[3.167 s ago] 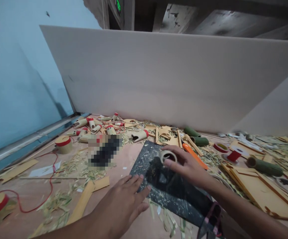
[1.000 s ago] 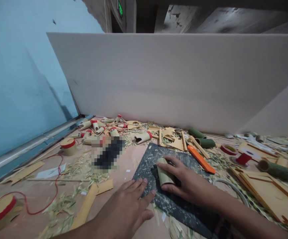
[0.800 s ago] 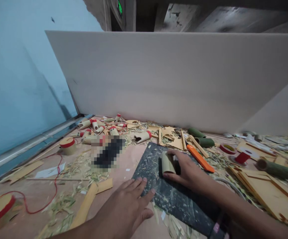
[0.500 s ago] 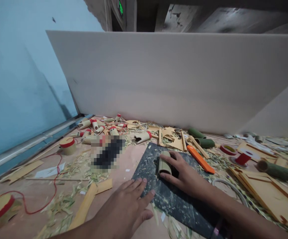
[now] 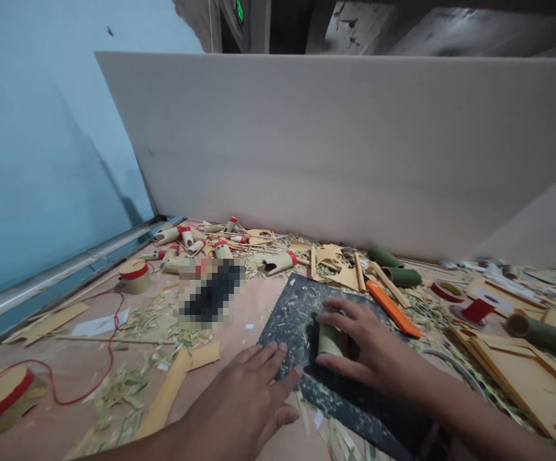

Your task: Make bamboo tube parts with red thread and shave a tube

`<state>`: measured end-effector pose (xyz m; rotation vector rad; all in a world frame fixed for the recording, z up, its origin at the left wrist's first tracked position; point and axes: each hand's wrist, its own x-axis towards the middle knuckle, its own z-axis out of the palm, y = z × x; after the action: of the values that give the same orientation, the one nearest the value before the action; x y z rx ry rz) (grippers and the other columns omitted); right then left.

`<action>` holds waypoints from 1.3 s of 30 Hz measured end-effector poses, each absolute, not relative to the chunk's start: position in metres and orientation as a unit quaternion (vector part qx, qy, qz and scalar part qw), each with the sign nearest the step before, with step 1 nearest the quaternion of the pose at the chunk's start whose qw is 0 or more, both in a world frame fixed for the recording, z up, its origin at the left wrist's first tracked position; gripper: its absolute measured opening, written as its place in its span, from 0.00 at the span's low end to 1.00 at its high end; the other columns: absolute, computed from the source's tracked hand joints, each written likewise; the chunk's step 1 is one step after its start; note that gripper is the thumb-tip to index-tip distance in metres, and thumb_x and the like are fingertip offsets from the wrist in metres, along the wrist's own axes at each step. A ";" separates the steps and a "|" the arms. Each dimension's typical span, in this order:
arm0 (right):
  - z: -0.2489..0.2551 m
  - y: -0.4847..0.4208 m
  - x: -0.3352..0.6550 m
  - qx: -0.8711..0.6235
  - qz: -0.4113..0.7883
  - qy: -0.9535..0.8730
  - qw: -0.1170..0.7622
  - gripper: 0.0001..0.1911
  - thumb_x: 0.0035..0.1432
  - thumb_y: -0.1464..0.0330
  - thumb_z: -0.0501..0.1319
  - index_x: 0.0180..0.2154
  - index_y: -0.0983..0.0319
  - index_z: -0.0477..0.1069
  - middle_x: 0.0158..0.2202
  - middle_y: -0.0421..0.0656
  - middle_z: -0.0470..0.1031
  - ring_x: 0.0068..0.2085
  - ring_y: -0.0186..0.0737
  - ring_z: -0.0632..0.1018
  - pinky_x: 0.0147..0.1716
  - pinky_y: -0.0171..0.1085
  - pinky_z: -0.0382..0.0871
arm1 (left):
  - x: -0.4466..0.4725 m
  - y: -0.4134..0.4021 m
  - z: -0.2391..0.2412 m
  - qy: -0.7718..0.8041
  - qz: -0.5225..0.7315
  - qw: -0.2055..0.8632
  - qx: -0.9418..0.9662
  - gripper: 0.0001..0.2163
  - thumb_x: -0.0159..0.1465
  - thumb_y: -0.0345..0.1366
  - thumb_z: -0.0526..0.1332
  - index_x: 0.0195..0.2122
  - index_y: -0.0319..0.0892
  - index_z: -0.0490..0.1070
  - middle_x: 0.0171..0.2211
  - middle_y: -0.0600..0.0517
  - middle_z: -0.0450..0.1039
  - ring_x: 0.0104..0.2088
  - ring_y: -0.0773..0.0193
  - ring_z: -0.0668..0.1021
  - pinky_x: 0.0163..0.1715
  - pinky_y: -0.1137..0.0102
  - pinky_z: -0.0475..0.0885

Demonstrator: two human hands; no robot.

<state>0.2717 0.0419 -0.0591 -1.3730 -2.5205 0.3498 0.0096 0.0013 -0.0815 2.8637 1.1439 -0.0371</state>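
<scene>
A short section of bamboo tube (image 5: 330,340) lies on its side on a dark, dust-speckled sheet (image 5: 285,323). My right hand (image 5: 361,339) is closed over it, fingers on the far end and thumb at the near end. Part of the tube is hidden beneath the palm. Flat on the left edge of the same sheet rests my left hand (image 5: 253,390), its fingers stretched out and holding nothing. Just beyond the right hand, an orange utility knife (image 5: 393,308) lies along the sheet's right edge.
Several red-banded bamboo pieces (image 5: 278,262) are scattered at the back left. Green bamboo tubes (image 5: 402,276), a red spool (image 5: 479,308) and flat wooden pieces (image 5: 522,365) lie on the right. Pale shavings (image 5: 124,390) litter the table. A white panel (image 5: 306,147) stands behind.
My right hand has slid the bamboo tube towards me and slightly right across the dark sheet. The left hand stays in place. The view has shifted a little.
</scene>
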 end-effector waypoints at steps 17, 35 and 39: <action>-0.078 0.054 0.274 -0.480 0.152 -0.840 0.203 0.27 0.65 0.59 0.66 0.62 0.59 0.69 0.66 0.56 0.65 0.64 0.56 0.73 0.65 0.56 0.66 | 0.006 0.002 -0.091 0.375 0.026 0.030 0.926 0.21 0.74 0.48 0.60 0.65 0.48 0.73 0.66 0.40 0.70 0.64 0.45 0.75 0.63 0.55 0.68; -0.059 0.039 0.272 -0.479 0.178 -0.848 0.143 0.31 0.60 0.60 0.69 0.63 0.59 0.70 0.65 0.55 0.64 0.63 0.57 0.73 0.63 0.52 0.69 | 0.006 0.002 -0.088 0.373 0.042 0.049 0.926 0.21 0.75 0.50 0.58 0.63 0.48 0.75 0.65 0.41 0.71 0.63 0.46 0.77 0.62 0.57 0.69; -0.062 0.043 0.275 -0.486 0.134 -0.852 0.141 0.44 0.52 0.66 0.73 0.68 0.60 0.63 0.66 0.56 0.67 0.66 0.60 0.69 0.66 0.57 0.65 | 0.007 0.002 -0.083 0.374 0.036 0.050 0.925 0.21 0.74 0.49 0.59 0.64 0.48 0.75 0.65 0.40 0.71 0.63 0.46 0.77 0.62 0.57 0.69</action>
<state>0.2753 0.0432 -0.0620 -1.4039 -2.4610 0.3869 0.0075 0.0025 -0.0834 2.8171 1.1399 0.1105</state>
